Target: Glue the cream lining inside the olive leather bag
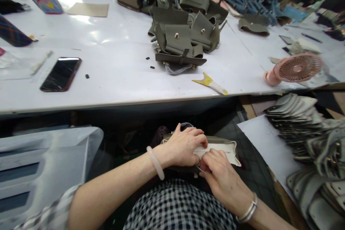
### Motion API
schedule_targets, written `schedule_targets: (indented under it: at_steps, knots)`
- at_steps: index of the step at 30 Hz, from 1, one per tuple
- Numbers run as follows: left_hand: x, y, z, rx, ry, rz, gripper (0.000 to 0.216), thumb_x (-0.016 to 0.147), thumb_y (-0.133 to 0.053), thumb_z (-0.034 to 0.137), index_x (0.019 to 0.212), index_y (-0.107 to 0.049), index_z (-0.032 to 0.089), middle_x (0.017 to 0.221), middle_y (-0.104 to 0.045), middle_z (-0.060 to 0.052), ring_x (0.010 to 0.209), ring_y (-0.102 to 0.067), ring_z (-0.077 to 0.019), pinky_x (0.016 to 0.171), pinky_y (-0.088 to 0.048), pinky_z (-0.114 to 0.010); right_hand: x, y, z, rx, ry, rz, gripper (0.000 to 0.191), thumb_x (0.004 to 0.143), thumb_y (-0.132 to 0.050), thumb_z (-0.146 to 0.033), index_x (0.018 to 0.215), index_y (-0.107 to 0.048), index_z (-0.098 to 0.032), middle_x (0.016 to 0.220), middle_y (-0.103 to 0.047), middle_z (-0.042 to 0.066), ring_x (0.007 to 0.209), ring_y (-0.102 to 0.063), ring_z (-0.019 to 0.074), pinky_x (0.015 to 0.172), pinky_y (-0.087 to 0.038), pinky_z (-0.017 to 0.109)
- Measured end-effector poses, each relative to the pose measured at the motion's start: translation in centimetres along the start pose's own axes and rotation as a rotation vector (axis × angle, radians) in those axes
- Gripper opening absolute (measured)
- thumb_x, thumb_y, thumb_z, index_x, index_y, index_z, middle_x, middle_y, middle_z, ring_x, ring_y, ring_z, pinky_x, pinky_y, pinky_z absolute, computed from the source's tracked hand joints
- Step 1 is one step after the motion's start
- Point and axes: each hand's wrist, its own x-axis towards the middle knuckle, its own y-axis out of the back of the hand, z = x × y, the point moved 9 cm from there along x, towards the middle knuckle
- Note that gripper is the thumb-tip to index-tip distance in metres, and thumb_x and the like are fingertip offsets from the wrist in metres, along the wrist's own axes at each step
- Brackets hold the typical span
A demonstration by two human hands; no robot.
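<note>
Down on my lap, below the table's edge, lies an olive-grey bag part [219,141] with a white lining piece [225,150] on top. My left hand [183,146] lies over its left end, fingers curled and pressing on the white piece. At the near edge my right hand [219,176] pinches the white piece between its fingertips. A pale bangle sits on my left wrist, silver bangles on the right.
A heap of olive-grey bags [183,32] sits on the white table [115,79], with a yellow-tipped scraper [210,83], a black phone [61,73] and a pink fan [295,68]. Stacked grey leather pieces [302,122] lie to the right, a plastic-covered crate [40,165] at left.
</note>
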Motion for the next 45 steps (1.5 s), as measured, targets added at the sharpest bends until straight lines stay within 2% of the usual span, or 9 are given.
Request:
schedule_targets:
  at_steps: [5,8,11,19,26,34,37,40,45]
  knots:
    - [0.0,0.6,-0.4,-0.037,-0.032,0.004,0.033,0.076,-0.066,0.026,0.107,-0.055,0.023,0.134,-0.056,-0.007,0.126,-0.051,-0.0271,0.114,-0.022,-0.066,0.2,0.0,0.5,0.038,-0.048,-0.006,0.023,0.082,-0.061,0.002,0.077,-0.05,-0.017,0.081,-0.053,0.001,0.084,-0.046,0.0206,0.077,-0.036,0.037]
    - [0.2,0.3,-0.6,-0.158,-0.049,-0.192,0.04,0.074,-0.066,0.019,0.112,-0.056,0.022,0.132,-0.056,-0.006,0.12,-0.056,-0.0232,0.109,-0.04,-0.042,-0.1,0.2,0.9,0.054,-0.112,0.083,0.021,0.08,-0.068,-0.003,0.079,-0.052,-0.017,0.083,-0.053,0.002,0.085,-0.046,0.0218,0.078,-0.037,0.038]
    - [0.5,0.5,-0.6,-0.222,-0.051,-0.322,0.048,0.071,-0.063,0.011,0.118,-0.056,0.02,0.132,-0.056,-0.007,0.118,-0.057,-0.0223,0.099,-0.047,-0.032,-0.4,0.3,0.4,0.08,-0.1,0.185,0.023,0.079,-0.069,-0.002,0.09,-0.056,-0.018,0.09,-0.055,0.003,0.092,-0.047,0.0236,0.083,-0.037,0.039]
    - [0.3,0.5,-0.7,-0.126,-0.001,-0.278,0.051,0.07,-0.064,0.018,0.12,-0.056,0.026,0.135,-0.054,-0.003,0.118,-0.056,-0.0246,0.102,-0.046,-0.037,-1.2,-0.1,-1.7,-0.062,-0.057,0.42,0.016,0.081,-0.066,-0.006,0.079,-0.057,-0.019,0.083,-0.058,0.002,0.088,-0.049,0.0248,0.086,-0.029,0.045]
    - [-0.7,0.7,-0.6,-0.036,-0.001,-0.199,0.05,0.073,-0.058,0.023,0.122,-0.054,0.031,0.14,-0.051,0.001,0.118,-0.058,-0.0233,0.093,-0.053,-0.037,-0.1,-0.8,-1.4,-0.056,-0.11,0.284,0.017,0.076,-0.062,-0.001,0.074,-0.056,-0.017,0.081,-0.06,0.005,0.088,-0.049,0.0257,0.085,-0.028,0.045]
    - [-1.0,0.8,-0.6,-0.026,-0.012,-0.198,0.05,0.074,-0.056,0.022,0.123,-0.052,0.031,0.147,-0.045,0.0,0.124,-0.055,-0.023,0.096,-0.051,-0.038,-0.1,-0.2,-2.7,0.045,0.108,0.144,0.02,0.082,-0.053,0.001,0.074,-0.05,-0.017,0.077,-0.055,0.001,0.084,-0.048,0.0204,0.089,-0.03,0.045]
    - [-1.1,0.7,-0.7,-0.018,-0.007,-0.176,0.048,0.074,-0.057,0.02,0.121,-0.052,0.029,0.144,-0.049,-0.002,0.121,-0.056,-0.0232,0.099,-0.049,-0.039,-0.2,1.5,-1.7,0.11,0.143,0.192,0.02,0.084,-0.056,0.0,0.091,-0.055,-0.019,0.09,-0.059,0.002,0.095,-0.05,0.0211,0.092,-0.035,0.042]
    - [-1.0,0.7,-0.6,-0.004,0.006,-0.166,0.046,0.072,-0.057,0.017,0.116,-0.054,0.028,0.142,-0.051,-0.004,0.125,-0.053,-0.0252,0.108,-0.04,-0.047,-1.2,3.4,0.0,0.103,0.126,0.29,0.04,0.085,-0.06,-0.003,0.12,-0.054,-0.023,0.113,-0.059,0.004,0.109,-0.049,0.0223,0.096,-0.036,0.041]
    - [-0.3,0.1,-0.8,-0.106,0.085,-0.337,0.038,0.067,-0.057,0.013,0.101,-0.066,0.029,0.157,-0.034,-0.001,0.132,-0.049,-0.0282,0.111,-0.036,-0.049,-3.0,3.2,1.3,0.027,0.104,0.349,0.024,0.088,-0.058,-0.005,0.104,-0.063,-0.023,0.102,-0.06,0.004,0.1,-0.051,0.0226,0.091,-0.036,0.042]
